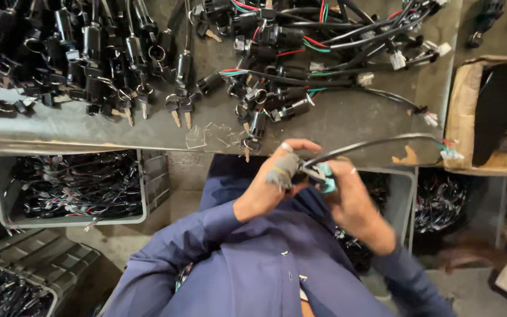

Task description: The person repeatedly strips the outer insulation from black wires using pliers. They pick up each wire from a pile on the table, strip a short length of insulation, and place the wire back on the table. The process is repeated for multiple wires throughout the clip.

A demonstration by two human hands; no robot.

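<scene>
Two hands work a wired connector just below the surface edge.

Head view: the left hand (277, 179), its fingers (283, 170) wrapped in grey tape, pinches the black cable (371, 142) where it meets the teal connector (325, 178); the right hand (353, 202) grips that connector from the other side, likely to brace it. The cable arcs right of the connector to a white plug (450, 154). Above the connector, the surface (347, 120) carries key switches (177, 105) and wire bundles. Left of it, a bin (77, 188) holds more wiring.
</scene>
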